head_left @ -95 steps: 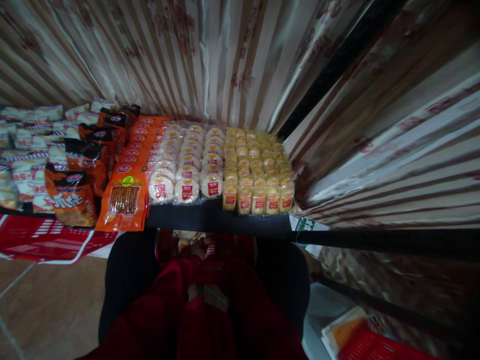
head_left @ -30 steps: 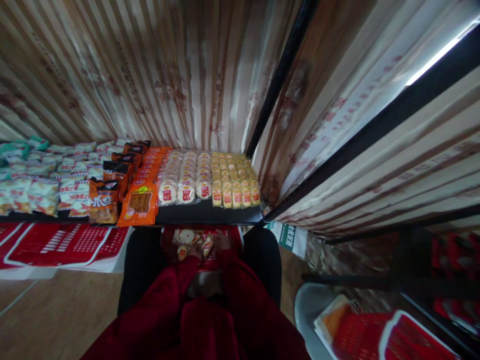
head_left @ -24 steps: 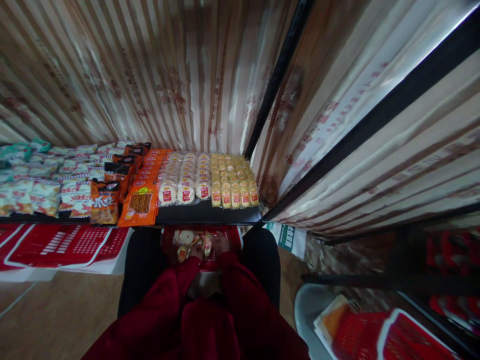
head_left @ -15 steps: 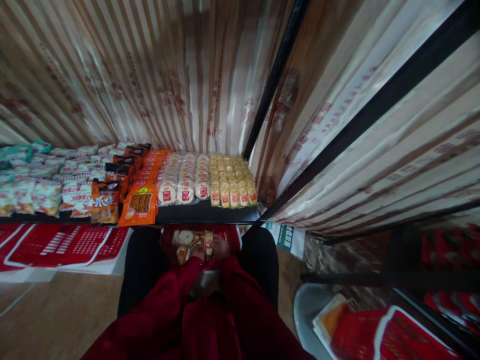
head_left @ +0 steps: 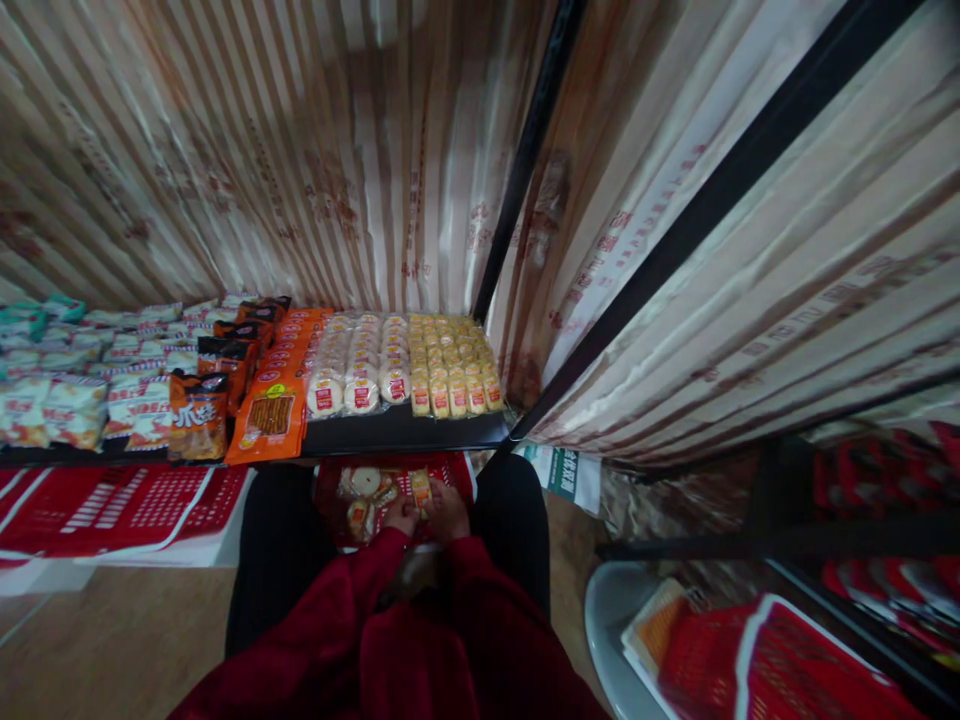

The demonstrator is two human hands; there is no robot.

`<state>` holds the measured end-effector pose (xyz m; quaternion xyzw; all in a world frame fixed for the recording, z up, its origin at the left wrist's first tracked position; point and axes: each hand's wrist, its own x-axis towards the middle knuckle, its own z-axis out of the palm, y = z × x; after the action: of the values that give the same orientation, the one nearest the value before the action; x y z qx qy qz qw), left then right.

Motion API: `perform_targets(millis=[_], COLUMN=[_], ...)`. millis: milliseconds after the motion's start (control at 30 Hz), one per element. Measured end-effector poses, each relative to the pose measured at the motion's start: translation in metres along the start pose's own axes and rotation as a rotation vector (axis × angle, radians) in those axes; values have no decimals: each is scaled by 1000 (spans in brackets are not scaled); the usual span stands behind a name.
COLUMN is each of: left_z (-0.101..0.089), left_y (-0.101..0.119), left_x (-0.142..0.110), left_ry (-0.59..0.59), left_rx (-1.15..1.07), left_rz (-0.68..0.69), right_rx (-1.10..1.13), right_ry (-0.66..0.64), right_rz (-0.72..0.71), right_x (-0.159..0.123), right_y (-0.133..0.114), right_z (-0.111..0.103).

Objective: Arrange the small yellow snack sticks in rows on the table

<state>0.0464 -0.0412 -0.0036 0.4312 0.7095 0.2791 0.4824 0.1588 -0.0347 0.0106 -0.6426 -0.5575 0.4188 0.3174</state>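
Both my hands sit close together over a red basket between my knees. My left hand and my right hand are curled around a small yellow snack pack at the basket's middle. More small wrapped snacks lie loose in the basket to the left of it. My red sleeves cover both wrists. Just beyond the basket a dark shelf carries rows of yellow snack packs and round white cakes.
Orange stick-snack packs, dark orange bags and pale bags fill the shelf's left. Red perforated panels lie below it. A white stool with a red basket stands at lower right. Striped wrapped shelving rises behind and right.
My hands have come up from my lap into the basket and closed on the yellow snack pack. The view has pulled back and tilted slightly down.
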Motion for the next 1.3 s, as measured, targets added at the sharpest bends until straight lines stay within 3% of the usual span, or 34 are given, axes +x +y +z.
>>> perform_targets(millis=[133, 300, 667, 767, 1033, 1300], left_z=[-2, -7, -1, 2, 12, 26], left_y=[9, 25, 44, 57, 105, 132], left_x=[-6, -12, -7, -1, 4, 15], left_ry=[-20, -11, -21, -44, 32, 5], left_rx=[36, 41, 111, 113, 221, 193], left_rz=[-6, 90, 285, 327, 383, 398], right_rx=[-70, -81, -104, -149, -274, -281], right_ry=[39, 122, 267, 327, 475, 548], right_rz=[-2, -111, -234, -234, -116, -177], right_x=[-5, -10, -9, -4, 1, 10], right_y=[3, 1, -26, -33, -58, -64], right_z=[-4, -7, -32, -41, -67, -74])
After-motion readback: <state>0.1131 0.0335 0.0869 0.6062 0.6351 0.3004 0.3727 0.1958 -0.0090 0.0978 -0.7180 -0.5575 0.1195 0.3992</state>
